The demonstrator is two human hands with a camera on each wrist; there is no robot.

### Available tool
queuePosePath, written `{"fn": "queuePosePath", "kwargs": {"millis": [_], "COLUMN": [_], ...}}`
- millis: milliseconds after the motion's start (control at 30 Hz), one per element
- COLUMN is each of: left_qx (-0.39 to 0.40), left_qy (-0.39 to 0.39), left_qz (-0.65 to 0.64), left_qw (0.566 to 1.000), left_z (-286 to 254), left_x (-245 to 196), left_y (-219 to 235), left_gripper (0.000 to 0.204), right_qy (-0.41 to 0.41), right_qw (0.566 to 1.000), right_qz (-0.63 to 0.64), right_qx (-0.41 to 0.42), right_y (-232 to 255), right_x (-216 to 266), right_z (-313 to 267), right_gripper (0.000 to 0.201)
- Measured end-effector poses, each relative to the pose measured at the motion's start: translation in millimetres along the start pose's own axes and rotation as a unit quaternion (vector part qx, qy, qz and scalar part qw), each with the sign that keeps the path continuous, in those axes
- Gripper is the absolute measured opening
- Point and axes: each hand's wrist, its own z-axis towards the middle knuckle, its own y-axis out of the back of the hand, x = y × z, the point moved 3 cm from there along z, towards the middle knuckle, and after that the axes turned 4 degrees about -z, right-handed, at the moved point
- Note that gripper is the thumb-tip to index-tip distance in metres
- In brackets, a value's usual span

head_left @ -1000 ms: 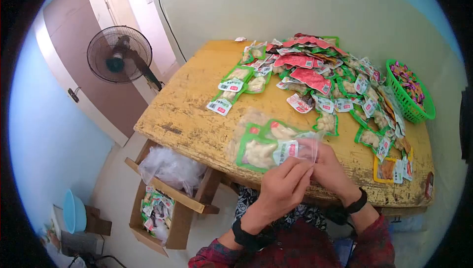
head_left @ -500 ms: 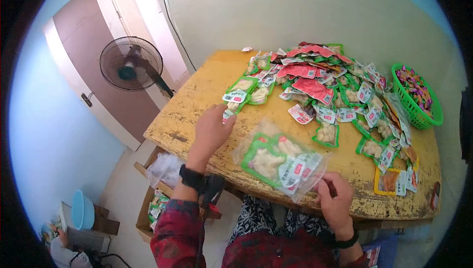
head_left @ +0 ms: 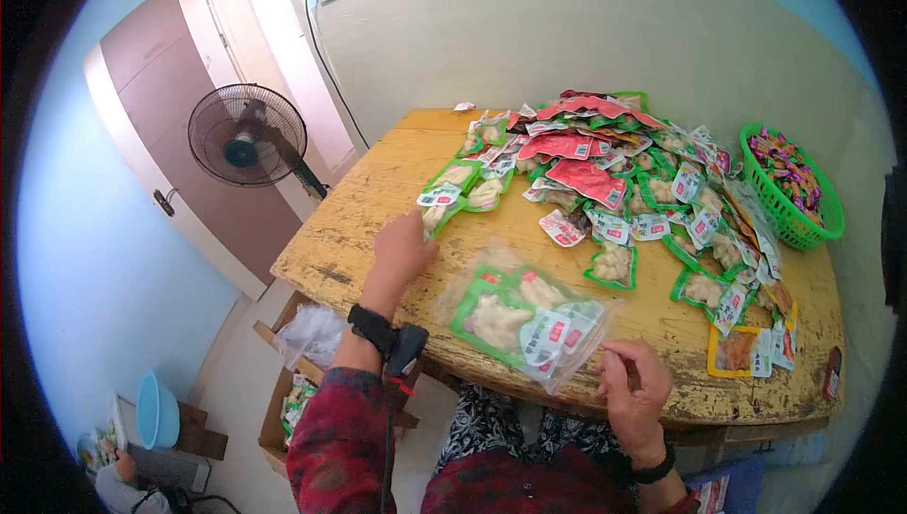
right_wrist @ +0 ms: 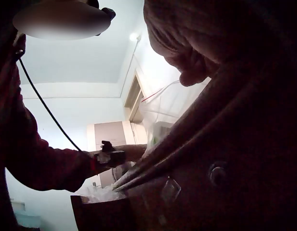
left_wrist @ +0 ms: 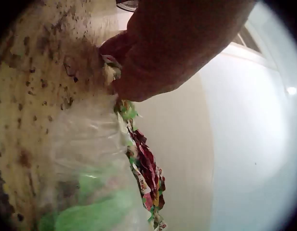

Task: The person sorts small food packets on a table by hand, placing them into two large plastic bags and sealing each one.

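A clear plastic bag (head_left: 578, 363) lies near the table's front edge, holding green-edged food packets (head_left: 496, 320) with pale contents and white labels. My left hand (head_left: 404, 254) reaches to the lower end of a short row of similar packets (head_left: 456, 176); its fingers cover the label of the nearest packet (head_left: 435, 215). In the left wrist view this hand (left_wrist: 163, 53) hides much of what its fingertips touch, and I cannot tell whether they pinch the packet. My right hand (head_left: 638, 391) hovers by the bag's open end, fingers loosely curled around nothing visible.
A large heap of packets (head_left: 586, 179) covers the back right of the worn yellow table (head_left: 350, 231). Beside it stands a green basket (head_left: 789, 216) of small wrapped pieces. Below the left edge are a cardboard box (head_left: 274, 443) and crumpled clear plastic (head_left: 312, 334). A fan (head_left: 248, 136) stands behind.
Both hands were together at the bag's mouth; the left hand has since moved left to the packet row. The bag lies on the table, the right hand slightly lower beside it.
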Motion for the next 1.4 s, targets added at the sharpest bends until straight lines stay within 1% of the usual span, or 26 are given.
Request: {"fn": "queuePosePath", "kwargs": {"millis": [100,200,233,267,300,333,433,467,533,600,633,667,700,733,767,800,900,933,1033,1067,1167,1200,1267,1300,1333,1400], "left_qx": [-0.073,-0.181,-0.171,-0.155,-0.135,-0.113,-0.095,-0.112,-0.144,-0.144,-0.145,-0.151,-0.156,-0.164,-0.174,-0.168,-0.185,-0.157,-0.119,-0.108,0.006,-0.010,-0.141,-0.202,-0.248,-0.265], "left_qy": [-0.041,-0.047,-0.012,0.024,0.059,0.052,0.050,0.041,0.022,0.040,0.049,0.044,0.026,0.009,-0.008,0.008,0.022,0.034,-0.009,-0.090,-0.142,-0.150,-0.217,-0.247,-0.243,-0.220], "left_qz": [-0.021,-0.055,-0.204,-0.349,-0.485,-0.571,-0.647,-0.621,-0.571,-0.611,-0.630,-0.613,-0.616,-0.618,-0.619,-0.627,-0.710,-0.735,-0.725,-0.657,-0.665,-0.667,-0.526,-0.445,-0.392,-0.303], "left_qw": [0.996,0.981,0.964,0.924,0.862,0.811,0.755,0.775,0.808,0.777,0.761,0.774,0.772,0.769,0.766,0.761,0.679,0.659,0.678,0.740,0.733,0.729,0.810,0.837,0.852,0.888], "left_z": [-18.1,-36.9,-44.4,-53.5,-60.5,-65.9,-110.8,-127.3,-158.7,-180.8,-189.8,-197.0,-202.8,-208.2,-213.6,-219.0,-230.9,-236.8,-252.5,-253.2,-254.0,-248.6,-237.3,-232.6,-226.3,-221.1], "left_x": [-3.0,0.3,-1.4,-6.0,-8.7,-8.6,-49.0,-65.3,-100.3,-132.1,-144.6,-154.0,-162.4,-169.6,-175.1,-178.2,-185.8,-190.4,-216.2,-223.0,-229.1,-227.6,-212.0,-205.4,-200.0,-193.5], "left_y": [6.3,23.0,32.1,43.3,48.0,49.0,57.0,59.1,58.7,51.3,47.2,44.0,41.4,39.3,37.8,34.4,12.2,4.4,-3.9,3.1,-2.4,6.2,17.4,21.1,21.1,29.9], "left_gripper": [0.022,0.021,0.022,0.024,0.025,0.028,0.028,0.029,0.031,0.032,0.033,0.033,0.033,0.033,0.033,0.034,0.037,0.038,0.037,0.040,0.040,0.042,0.046,0.048,0.057,0.059], "right_qy": [-0.001,0.010,0.022,0.033,0.052,0.071,0.121,0.135,0.205,0.251,0.258,0.266,0.275,0.250,0.213,0.176,0.062,0.022,-0.183,-0.172,-0.152,-0.141,-0.119,-0.144,-0.168,-0.204], "right_qw": [1.000,0.999,0.999,0.998,0.998,0.997,0.992,0.989,0.977,0.959,0.954,0.947,0.941,0.950,0.967,0.979,0.985,0.976,0.946,0.960,0.957,0.960,0.963,0.970,0.974,0.976], "right_qz": [0.016,0.045,0.047,0.049,0.044,0.039,-0.010,-0.035,-0.063,-0.124,-0.142,-0.159,-0.173,-0.138,-0.088,-0.036,0.153,0.217,0.254,0.222,0.214,0.200,0.174,0.148,0.121,0.076], "right_qx": [-0.014,-0.018,-0.011,-0.005,-0.006,-0.009,-0.030,-0.038,-0.011,0.048,0.064,0.080,0.096,0.123,0.110,0.098,0.039,0.015,0.088,0.011,-0.124,-0.136,-0.167,-0.130,-0.092,-0.029], "right_y": [2.5,2.9,4.2,5.5,6.6,7.6,9.6,10.9,8.7,4.7,1.8,-1.3,-2.0,-0.2,4.6,10.0,15.4,17.2,16.0,18.4,39.7,48.3,69.1,76.9,85.1,92.7], "right_x": [-1.4,0.8,2.4,3.1,2.1,-0.1,7.3,13.0,31.3,46.2,50.7,54.7,56.8,56.5,54.0,50.0,38.8,34.7,22.9,23.7,14.9,13.3,12.4,11.8,11.9,12.0], "right_z": [-2.8,-3.6,-3.6,-4.0,-4.9,-6.0,-4.2,-1.7,8.9,13.2,12.4,12.1,10.9,9.7,8.2,5.6,0.8,-2.4,-20.5,-22.4,-20.6,-17.1,-10.2,-11.2,-12.8,-15.2], "right_gripper": [0.015,0.014,0.013,0.013,0.014,0.015,0.020,0.023,0.038,0.055,0.059,0.063,0.066,0.070,0.070,0.070,0.069,0.068,0.060,0.048,0.039,0.037,0.034,0.033,0.032,0.031]}}
